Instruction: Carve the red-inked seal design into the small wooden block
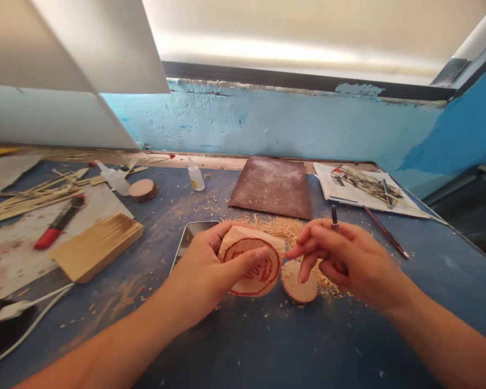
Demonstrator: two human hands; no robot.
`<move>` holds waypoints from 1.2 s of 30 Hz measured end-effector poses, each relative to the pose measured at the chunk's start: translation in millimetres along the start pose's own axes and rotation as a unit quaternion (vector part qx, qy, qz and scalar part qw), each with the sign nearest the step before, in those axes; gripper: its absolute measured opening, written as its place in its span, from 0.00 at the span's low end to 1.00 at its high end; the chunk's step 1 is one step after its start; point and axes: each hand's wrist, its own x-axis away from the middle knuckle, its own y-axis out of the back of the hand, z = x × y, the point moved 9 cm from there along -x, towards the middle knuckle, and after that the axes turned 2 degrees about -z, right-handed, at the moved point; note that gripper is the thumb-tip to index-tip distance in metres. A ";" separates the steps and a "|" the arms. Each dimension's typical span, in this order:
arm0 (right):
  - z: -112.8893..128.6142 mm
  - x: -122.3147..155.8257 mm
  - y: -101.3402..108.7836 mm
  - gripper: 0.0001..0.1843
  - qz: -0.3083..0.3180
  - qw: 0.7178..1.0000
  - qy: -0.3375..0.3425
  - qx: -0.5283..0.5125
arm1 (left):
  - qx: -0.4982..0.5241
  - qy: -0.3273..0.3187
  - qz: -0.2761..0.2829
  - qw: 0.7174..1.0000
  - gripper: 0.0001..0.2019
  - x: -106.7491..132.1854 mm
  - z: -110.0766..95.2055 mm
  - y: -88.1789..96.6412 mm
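Note:
My left hand [210, 267] is closed round a pale wood block [246, 281] with a red circle and red markings drawn on its face, the thumb lying across the drawing. Close to the block's right edge is my right hand [340, 251], fingers curled. A slim black-ended tool [334, 214] sticks up from its grip; the tool's working end is hidden. Below these fingers a round wood slice [299, 289] lies on the blue table [234, 346], and one fingertip overlaps it; I cannot tell if they touch. Wood shavings [287, 229] lie behind both hands.
A phone [184, 243] lies partly behind my left hand. Leftward are a wood block [99, 246], red marker [58, 224], thin sticks [44, 189] and another wood slice [142, 190]. Farther back are a glue bottle [196, 175], brown sheet [271, 186] and papers [327, 186].

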 end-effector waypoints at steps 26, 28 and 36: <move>19.9 20.7 -9.7 0.18 0.075 0.851 0.172 0.490 | -0.104 0.028 0.079 0.991 0.14 -8.9 12.8 -10.8; 25.8 20.9 -6.0 0.16 0.036 0.850 0.195 0.488 | -0.086 0.021 0.089 0.992 0.12 -7.1 12.2 -14.7; 36.4 25.0 -19.2 0.20 0.043 0.840 0.287 0.458 | -0.059 -0.010 0.131 0.990 0.08 1.2 11.3 -26.2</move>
